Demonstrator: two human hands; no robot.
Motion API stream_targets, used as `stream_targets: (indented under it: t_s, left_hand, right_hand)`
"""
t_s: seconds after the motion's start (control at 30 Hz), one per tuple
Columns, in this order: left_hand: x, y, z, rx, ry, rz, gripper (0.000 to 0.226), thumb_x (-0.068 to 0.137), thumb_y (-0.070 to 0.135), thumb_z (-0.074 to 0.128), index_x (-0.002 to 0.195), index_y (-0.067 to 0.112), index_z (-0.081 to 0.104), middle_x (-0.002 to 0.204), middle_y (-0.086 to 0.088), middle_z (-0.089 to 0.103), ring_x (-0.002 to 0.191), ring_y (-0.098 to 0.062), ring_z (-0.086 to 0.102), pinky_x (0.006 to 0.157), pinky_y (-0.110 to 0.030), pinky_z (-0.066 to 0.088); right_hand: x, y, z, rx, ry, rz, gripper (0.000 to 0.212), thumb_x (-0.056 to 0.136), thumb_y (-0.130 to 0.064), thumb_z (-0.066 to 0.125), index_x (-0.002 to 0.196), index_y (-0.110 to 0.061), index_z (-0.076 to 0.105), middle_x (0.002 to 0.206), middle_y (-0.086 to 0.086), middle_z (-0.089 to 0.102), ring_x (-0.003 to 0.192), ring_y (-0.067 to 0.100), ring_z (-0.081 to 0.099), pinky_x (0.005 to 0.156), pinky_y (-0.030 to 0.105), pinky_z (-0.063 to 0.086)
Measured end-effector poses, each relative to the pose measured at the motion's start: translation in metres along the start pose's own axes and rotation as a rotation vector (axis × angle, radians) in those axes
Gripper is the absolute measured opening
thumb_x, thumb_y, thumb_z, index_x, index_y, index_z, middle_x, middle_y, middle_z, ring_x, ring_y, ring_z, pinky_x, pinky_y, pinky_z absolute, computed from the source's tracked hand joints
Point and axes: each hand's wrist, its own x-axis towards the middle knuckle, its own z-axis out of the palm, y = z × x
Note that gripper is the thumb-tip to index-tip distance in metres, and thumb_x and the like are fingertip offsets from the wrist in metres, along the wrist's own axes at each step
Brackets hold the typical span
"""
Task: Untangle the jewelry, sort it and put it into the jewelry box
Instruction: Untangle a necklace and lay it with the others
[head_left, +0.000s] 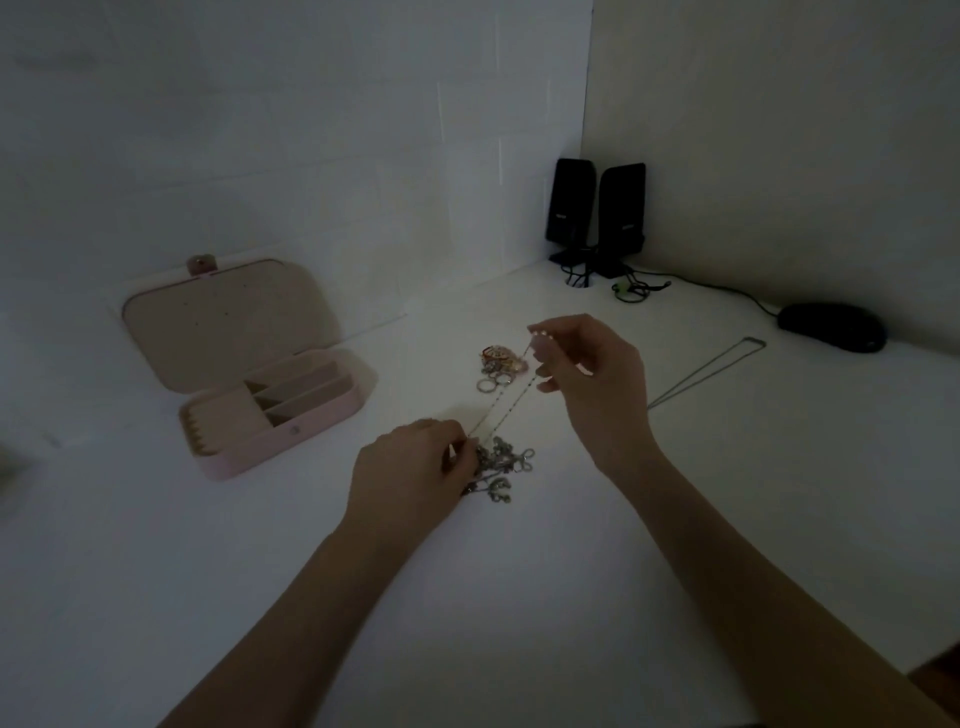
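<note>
White counter (519, 597) in a dim corner w/ white walls. Pink rectangular jewelry box (270, 410) sits open on the left, lid leaned back, beige lining, ring rolls at front & divided compartments behind; nothing visible inside. Two black desktop speakers (597, 213) stand in the far corner, black computer mouse (831, 326) to their right. Left hand (410, 467) has fingers curled, pinching into the tangled pile of silver chains (501, 467) at mid-counter. Right hand (587, 374) is raised, thumb & fingertips pinching a thin beaded silver chain (506, 405) that runs taut down to the tangle. Long thin silver necklace (711, 371) lies separate, right of the hands. Small cluster of gold & silver rings (498, 364) lies just behind the taut chain.
</note>
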Motion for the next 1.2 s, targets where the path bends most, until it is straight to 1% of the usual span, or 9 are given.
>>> stream_targets:
  t_s: [0.1,0.23,0.3,0.4,0.47,0.53,0.7,0.93,1.2]
  left_hand:
    - [0.001,0.004,-0.005,0.154,0.182,0.121,0.034,0.083,0.039,0.051,0.059,0.019,0.064,0.051,0.005,0.058,0.058,-0.019,0.057,0.046,-0.022,0.034]
    - [-0.003,0.008,-0.005,0.006,0.377,0.111,0.035,0.084,0.041,0.051,0.063,0.016,0.065,0.059,0.004,0.062,0.070,-0.018,0.055,0.057,-0.026,0.036]
    - [-0.004,0.012,-0.005,-0.340,0.289,0.036,0.032,0.089,0.044,0.047,0.084,0.017,0.063,0.081,0.007,0.065,0.083,-0.010,0.057,0.069,-0.021,0.039]
    - [0.000,0.019,-0.002,-1.034,-0.116,-0.134,0.024,0.093,0.036,0.052,0.105,0.016,0.057,0.092,0.002,0.070,0.090,-0.009,0.065,0.081,-0.021,0.049]
    - [0.002,0.023,0.000,-1.126,-0.174,-0.183,0.017,0.096,0.022,0.050,0.093,0.009,0.061,0.063,-0.008,0.064,0.057,-0.018,0.062,0.059,-0.028,0.050]
    - [0.003,0.023,0.004,-1.026,-0.119,-0.211,0.026,0.099,0.017,0.045,0.080,0.010,0.062,0.045,-0.002,0.047,0.038,-0.012,0.040,0.045,-0.021,0.033]
    - [0.005,0.007,0.008,-0.683,0.031,-0.254,0.024,0.098,0.024,0.045,0.088,0.022,0.068,0.046,0.012,0.049,0.043,-0.001,0.042,0.049,-0.017,0.032]
    - [0.005,0.006,0.006,-0.825,0.096,-0.342,0.015,0.095,0.015,0.052,0.089,0.019,0.065,0.075,0.002,0.068,0.052,-0.013,0.058,0.048,-0.025,0.046]
    - [0.004,0.013,0.000,-0.913,0.139,-0.411,0.007,0.081,0.013,0.071,0.075,0.016,0.071,0.062,0.000,0.065,0.057,-0.012,0.066,0.056,-0.021,0.050]
  right_hand:
    - [0.000,-0.001,-0.001,0.087,-0.079,0.044,0.011,0.090,-0.003,0.060,0.094,-0.008,0.069,0.068,-0.005,0.067,0.058,0.013,0.062,0.056,0.025,0.053]
    - [-0.003,-0.007,0.003,0.262,-0.236,0.098,0.012,0.089,0.000,0.059,0.095,-0.005,0.068,0.071,0.005,0.067,0.057,0.014,0.062,0.058,0.025,0.055]
    - [-0.004,-0.010,0.004,0.334,-0.327,0.135,0.015,0.089,0.000,0.058,0.095,-0.007,0.069,0.074,0.006,0.068,0.061,0.015,0.064,0.060,0.026,0.055]
    - [-0.006,-0.010,0.003,0.378,-0.405,0.157,0.016,0.088,-0.001,0.058,0.095,-0.009,0.070,0.078,0.008,0.069,0.067,0.017,0.066,0.063,0.027,0.056]
    - [-0.004,-0.009,0.002,0.378,-0.314,0.183,0.013,0.089,-0.003,0.058,0.095,-0.007,0.069,0.077,0.008,0.068,0.065,0.015,0.065,0.062,0.026,0.055]
    - [0.001,-0.004,-0.003,0.376,-0.145,0.220,0.012,0.092,-0.005,0.056,0.095,-0.006,0.068,0.070,0.005,0.065,0.063,0.014,0.064,0.061,0.024,0.054]
    - [0.014,0.010,-0.016,0.291,0.174,0.266,0.014,0.096,-0.012,0.052,0.095,-0.008,0.066,0.070,0.004,0.056,0.062,0.011,0.057,0.060,0.021,0.053]
    - [0.021,0.021,-0.026,0.124,0.365,0.220,0.016,0.096,-0.016,0.053,0.102,-0.011,0.067,0.073,0.001,0.059,0.055,0.003,0.053,0.055,0.018,0.049]
    - [0.023,0.031,-0.032,-0.111,0.466,0.096,0.022,0.100,-0.017,0.040,0.103,-0.013,0.061,0.063,-0.004,0.043,0.044,0.002,0.036,0.045,0.016,0.034]
